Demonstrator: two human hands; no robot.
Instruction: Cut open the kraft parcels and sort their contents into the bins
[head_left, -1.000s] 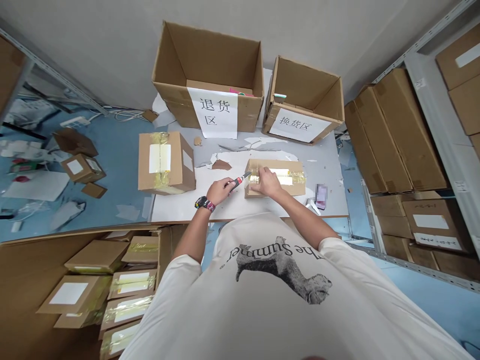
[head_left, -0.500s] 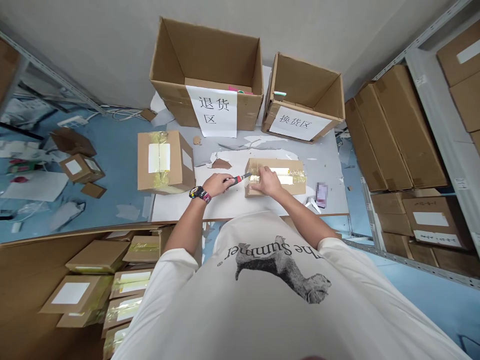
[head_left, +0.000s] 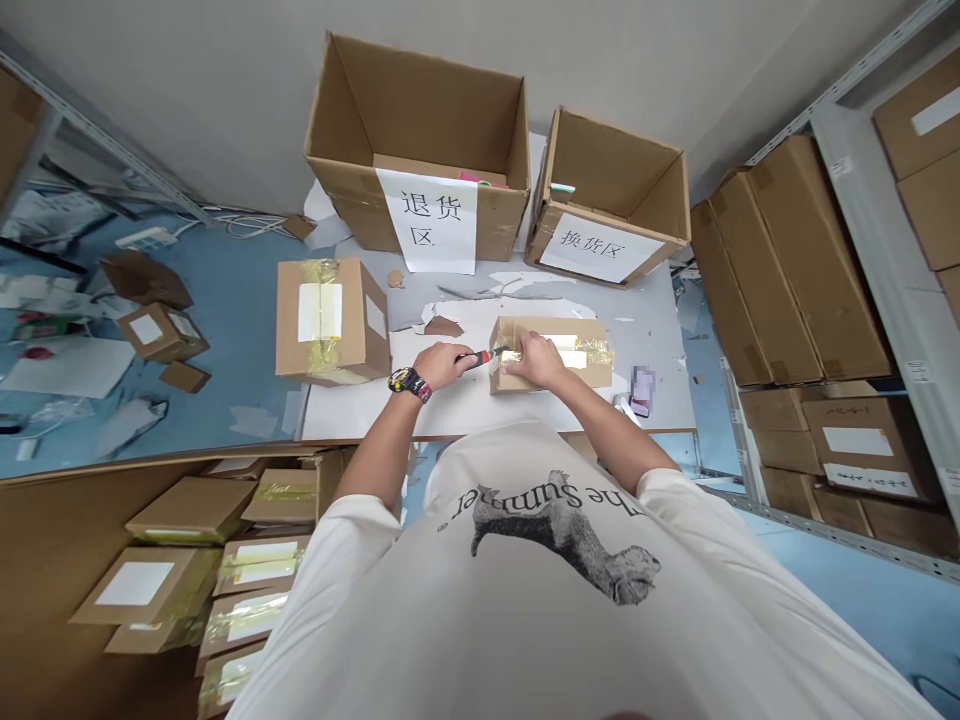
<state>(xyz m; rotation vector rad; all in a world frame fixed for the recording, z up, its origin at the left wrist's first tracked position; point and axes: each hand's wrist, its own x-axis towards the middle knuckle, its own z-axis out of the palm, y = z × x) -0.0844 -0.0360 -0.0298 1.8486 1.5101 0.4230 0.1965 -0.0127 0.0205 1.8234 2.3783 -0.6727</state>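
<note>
A small taped box (head_left: 581,345) lies on the counter (head_left: 360,420), at the clock's centre. At nine o'clock, the left hand (head_left: 442,366) is closed around a red-and-black cutter (head_left: 478,358), its blade end at the box's near-nine side; contact is unclear. The right hand (head_left: 535,358) rests on the box top, fingers curled; whether they pinch anything cannot be told. A phone (head_left: 642,390) lies at four o'clock, an open carton (head_left: 499,225) stands at eleven.

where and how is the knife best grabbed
The knife is probably best taken by its handle, from the left: it lies crosswise, blade pointing right toward the taped box and right grip. The left grip holds that handle.
</note>
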